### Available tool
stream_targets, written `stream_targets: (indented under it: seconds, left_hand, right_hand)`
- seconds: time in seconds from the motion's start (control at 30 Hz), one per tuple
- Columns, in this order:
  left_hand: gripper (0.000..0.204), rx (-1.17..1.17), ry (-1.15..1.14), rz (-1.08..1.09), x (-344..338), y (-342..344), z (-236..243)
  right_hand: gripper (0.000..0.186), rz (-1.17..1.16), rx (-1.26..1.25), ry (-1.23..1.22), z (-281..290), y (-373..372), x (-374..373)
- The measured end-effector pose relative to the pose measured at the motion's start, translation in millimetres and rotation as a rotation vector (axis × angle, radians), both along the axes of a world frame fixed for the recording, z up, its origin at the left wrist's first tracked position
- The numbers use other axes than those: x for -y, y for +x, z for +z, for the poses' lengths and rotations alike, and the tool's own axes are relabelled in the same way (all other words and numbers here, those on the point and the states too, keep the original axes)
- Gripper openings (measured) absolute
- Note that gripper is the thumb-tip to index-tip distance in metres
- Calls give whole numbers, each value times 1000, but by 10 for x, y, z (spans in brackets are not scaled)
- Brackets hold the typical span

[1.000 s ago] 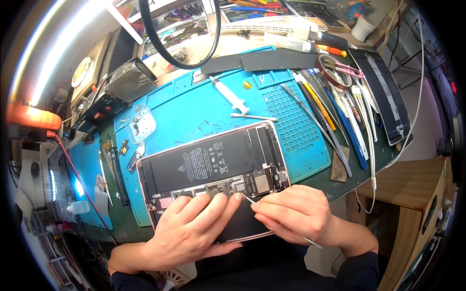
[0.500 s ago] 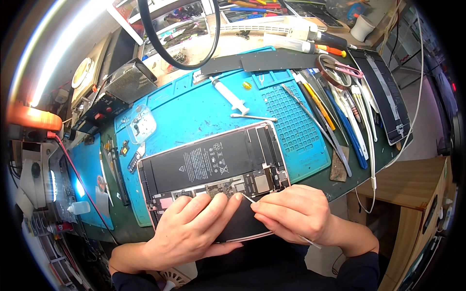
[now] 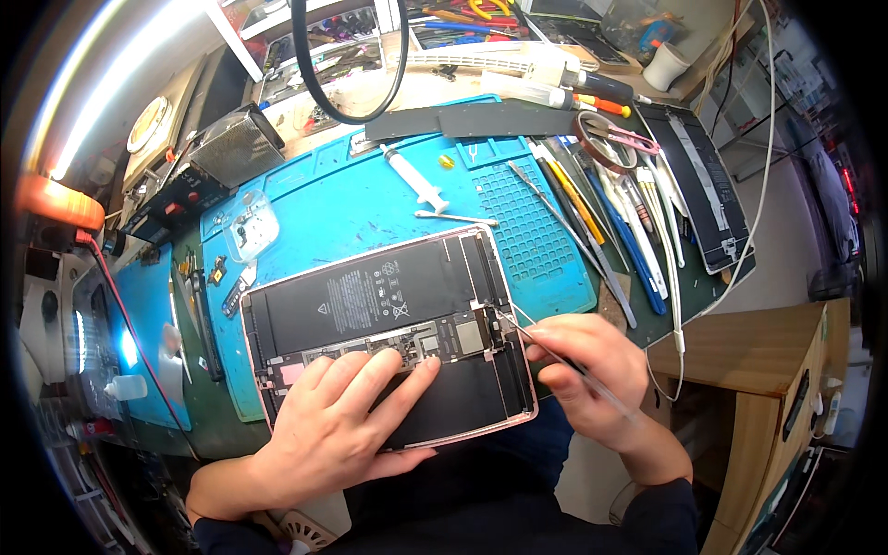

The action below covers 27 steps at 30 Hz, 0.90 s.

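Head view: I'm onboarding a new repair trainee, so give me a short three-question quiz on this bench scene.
1. True or false: the left hand lies flat on the opened pink-framed tablet with black battery cells.
2. Multiple choice: the right hand holds a) a white plastic syringe, b) a thin metal probe tool, c) a pair of scissors.
3. Fill in: the white plastic syringe lies on the ____ silicone work mat, beyond the tablet.

Key: 1 true; 2 b, its tip meets the narrow circuit board strip near the tablet's right edge; 3 blue.
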State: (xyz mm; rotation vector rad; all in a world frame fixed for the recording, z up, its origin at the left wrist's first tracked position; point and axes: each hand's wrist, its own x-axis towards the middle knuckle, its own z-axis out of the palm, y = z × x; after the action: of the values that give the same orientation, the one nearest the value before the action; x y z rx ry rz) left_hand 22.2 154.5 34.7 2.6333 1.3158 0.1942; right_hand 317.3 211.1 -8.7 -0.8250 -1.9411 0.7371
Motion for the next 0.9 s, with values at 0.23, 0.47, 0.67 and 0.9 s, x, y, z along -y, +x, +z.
stream_targets:
  seconds: [0.23, 0.47, 0.67, 0.9]
  left_hand:
    - [80, 14, 58, -5, 60, 101, -30]
    - [81, 51, 17, -7, 36, 118, -45]
    - [83, 47, 9, -29, 2, 142, -64]
    - [83, 98, 8, -7, -18, 226, -110]
  right_hand:
    - [42, 42, 469, 372, 8, -4, -23]
    - [54, 96, 537, 358, 65, 4, -38]
    - [54, 92, 557, 380, 43, 7, -43]
    - [50, 102, 554, 374, 52, 4, -53]
